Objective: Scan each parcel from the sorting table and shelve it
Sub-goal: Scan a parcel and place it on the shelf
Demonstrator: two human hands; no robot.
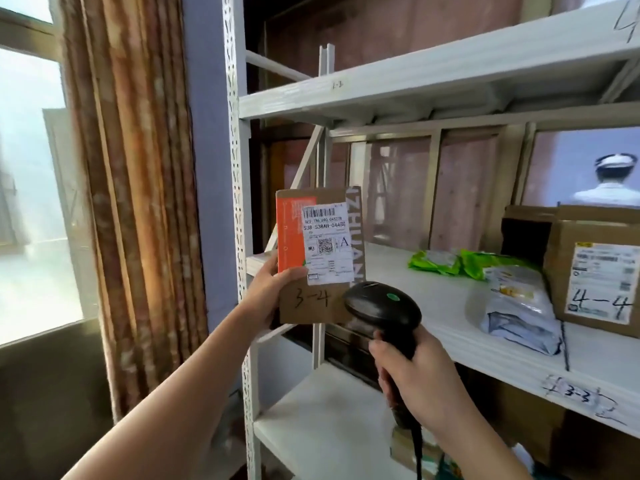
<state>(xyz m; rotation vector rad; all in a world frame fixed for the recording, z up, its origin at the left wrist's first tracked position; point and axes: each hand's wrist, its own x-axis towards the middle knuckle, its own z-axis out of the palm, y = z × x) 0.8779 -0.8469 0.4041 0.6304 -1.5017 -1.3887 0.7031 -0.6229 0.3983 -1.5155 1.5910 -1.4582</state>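
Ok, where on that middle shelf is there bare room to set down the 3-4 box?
The middle shelf is bare at its left end, between the perforated upright and the green packets, and along its front edge. The right end is crowded: grey poly mailer, then the 4-4 carton. The lower shelf is also bare at its left end.

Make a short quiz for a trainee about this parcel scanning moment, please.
1. Which hand holds the scanner?
2. True or false: the flat cardboard parcel lies on the shelf.
3. What is handwritten on that parcel: A) 3-4 B) 4-4 C) 1-3?

Key:
1. The right hand.
2. False: the left hand holds it upright in front of the shelf.
3. A; 4-4 is on the brown box.
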